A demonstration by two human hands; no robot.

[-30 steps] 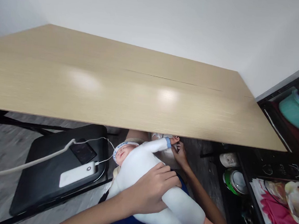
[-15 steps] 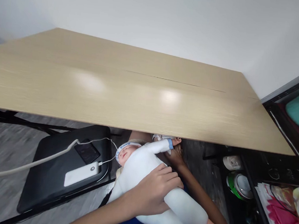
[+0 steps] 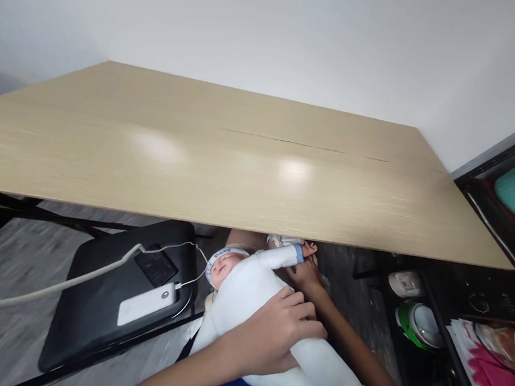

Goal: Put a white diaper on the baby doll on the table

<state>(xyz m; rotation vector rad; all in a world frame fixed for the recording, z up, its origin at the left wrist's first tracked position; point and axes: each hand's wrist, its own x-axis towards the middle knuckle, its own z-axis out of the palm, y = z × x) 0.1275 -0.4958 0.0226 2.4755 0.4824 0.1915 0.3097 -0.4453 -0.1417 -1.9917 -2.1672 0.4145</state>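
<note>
Two hands are laid on doll (image 3: 241, 288) | left grip (image 3: 278, 331) curled round torso, lower centre | right grip (image 3: 306, 275) touching wrist, openness cannot be told

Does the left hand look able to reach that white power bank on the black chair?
Probably yes: the left hand holds the doll, but nothing stands between it and the power bank.

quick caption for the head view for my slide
At a wooden table, the left hand holds a white-clad baby doll while the right hand is at its raised arm.
</note>
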